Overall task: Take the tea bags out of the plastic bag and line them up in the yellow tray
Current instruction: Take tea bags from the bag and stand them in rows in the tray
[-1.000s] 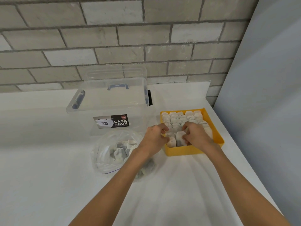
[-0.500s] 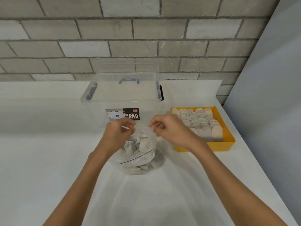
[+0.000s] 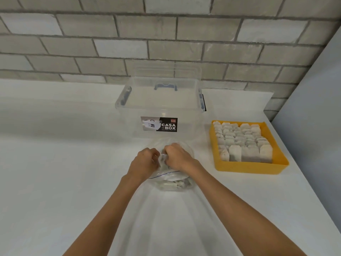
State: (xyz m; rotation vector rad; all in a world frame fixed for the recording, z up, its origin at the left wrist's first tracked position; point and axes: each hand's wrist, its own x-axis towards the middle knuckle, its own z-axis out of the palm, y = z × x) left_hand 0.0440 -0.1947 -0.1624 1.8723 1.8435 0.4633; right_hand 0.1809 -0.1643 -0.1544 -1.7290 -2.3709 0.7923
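Observation:
A clear plastic bag (image 3: 171, 182) with several tea bags inside lies on the white counter in front of me. Both of my hands are at its mouth. My left hand (image 3: 144, 161) has its fingers curled on the left side of the opening. My right hand (image 3: 178, 157) reaches into the bag and its curled fingers hold a tea bag (image 3: 162, 158) between the two hands. The yellow tray (image 3: 249, 166) stands to the right, apart from both hands, filled with rows of upright tea bags (image 3: 243, 143).
A clear lidded storage box (image 3: 160, 100) with a "CASA BOX" label stands just behind the bag. A grey brick wall runs along the back. A grey panel closes off the right side beyond the counter's edge (image 3: 313, 200).
Both hands left the yellow tray and moved left to the plastic bag. They have come together at its mouth, and my right hand now reaches inside.

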